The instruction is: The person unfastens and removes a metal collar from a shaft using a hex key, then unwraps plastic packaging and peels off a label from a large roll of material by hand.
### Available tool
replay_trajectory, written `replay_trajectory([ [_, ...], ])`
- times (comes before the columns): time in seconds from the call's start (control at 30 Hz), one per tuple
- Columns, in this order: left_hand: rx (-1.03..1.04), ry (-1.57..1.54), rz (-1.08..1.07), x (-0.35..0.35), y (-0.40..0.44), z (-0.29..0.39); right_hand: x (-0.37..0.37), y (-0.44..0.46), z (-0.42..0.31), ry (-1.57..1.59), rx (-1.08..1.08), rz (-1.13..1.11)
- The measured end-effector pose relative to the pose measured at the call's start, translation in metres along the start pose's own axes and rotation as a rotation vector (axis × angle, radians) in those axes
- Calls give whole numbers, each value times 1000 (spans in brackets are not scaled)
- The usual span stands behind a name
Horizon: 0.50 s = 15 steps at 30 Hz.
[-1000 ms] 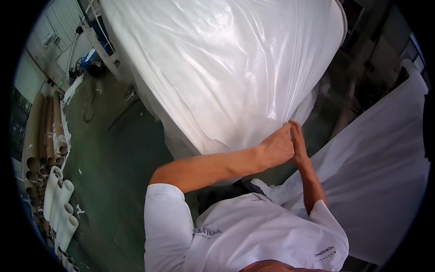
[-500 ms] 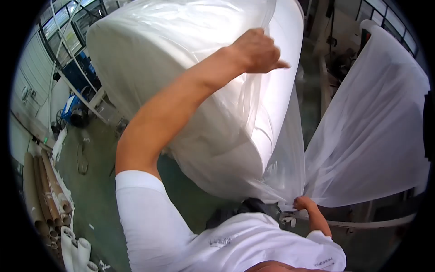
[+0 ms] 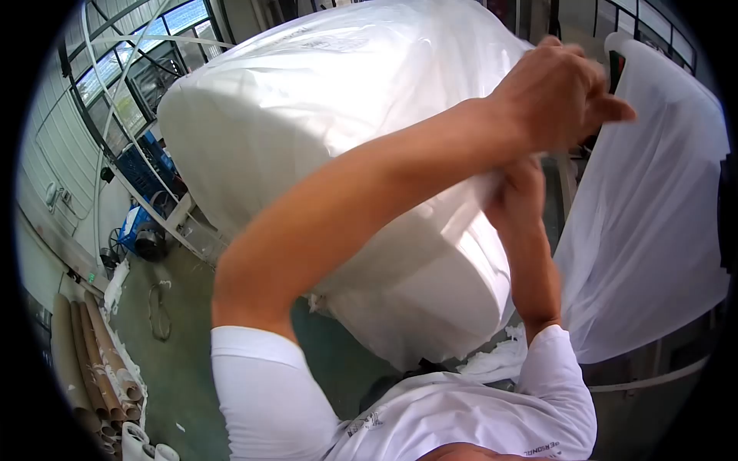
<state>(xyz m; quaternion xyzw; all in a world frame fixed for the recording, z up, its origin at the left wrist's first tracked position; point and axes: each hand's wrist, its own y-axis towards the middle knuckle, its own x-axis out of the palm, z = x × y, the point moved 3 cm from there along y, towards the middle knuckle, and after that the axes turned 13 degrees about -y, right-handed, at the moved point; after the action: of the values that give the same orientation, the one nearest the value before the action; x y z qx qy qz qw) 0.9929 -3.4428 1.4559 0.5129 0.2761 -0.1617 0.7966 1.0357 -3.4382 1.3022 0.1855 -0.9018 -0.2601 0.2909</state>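
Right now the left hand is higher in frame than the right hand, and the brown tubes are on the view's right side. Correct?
Not quite: the head view shows the brown tubes on its left side. Left hand higher than right hand stands.

Bright daylight at the dark-framed windows (image 3: 187, 14), upper left! Down beside them runs a pale ribbed wall (image 3: 54, 146), and below spreads the dull green floor (image 3: 188, 330), brown tubes (image 3: 88, 365) lying along its edge.
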Motion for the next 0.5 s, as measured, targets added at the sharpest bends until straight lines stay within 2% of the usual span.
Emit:
replay_trajectory([
  [0.07, 291, 190, 238, -23, -36, 7, 3, -1, -4, 141, -134, 14],
  [0.1, -11, 208, -84, -44, -61, 16, 1, -5, -13, 117, -189, 27],
  [0.13, 14, 226, -99, -50, -88, 15, -1, -9, -22, 93, -244, 41],
  [0.17, -115, 301, -253, -66, -108, 13, -8, -6, -30, 38, -353, -264],
  [0.23, -299, 423, -474, -63, -135, -19, 1, -10, -35, -78, -341, -282],
  [0.27, -278, 438, -526, -58, -145, -35, 3, -10, -31, -60, -344, -251],
  [0.3, -130, 454, -415, -61, -150, -42, 0, -11, -26, -92, -356, -139],
  [0.37, -57, 259, -228, -73, -152, -57, -17, -16, -14, -154, -373, 96],
  [0.43, 80, 140, -77, -101, -146, -51, -32, -9, 7, -116, -268, -39],
  [0.47, 85, 51, 9, -117, -145, -49, -14, -9, 18, -178, -184, 82],
  [0.5, 108, 18, 63, -130, -144, -48, 6, -3, 24, -234, -151, 46],
])
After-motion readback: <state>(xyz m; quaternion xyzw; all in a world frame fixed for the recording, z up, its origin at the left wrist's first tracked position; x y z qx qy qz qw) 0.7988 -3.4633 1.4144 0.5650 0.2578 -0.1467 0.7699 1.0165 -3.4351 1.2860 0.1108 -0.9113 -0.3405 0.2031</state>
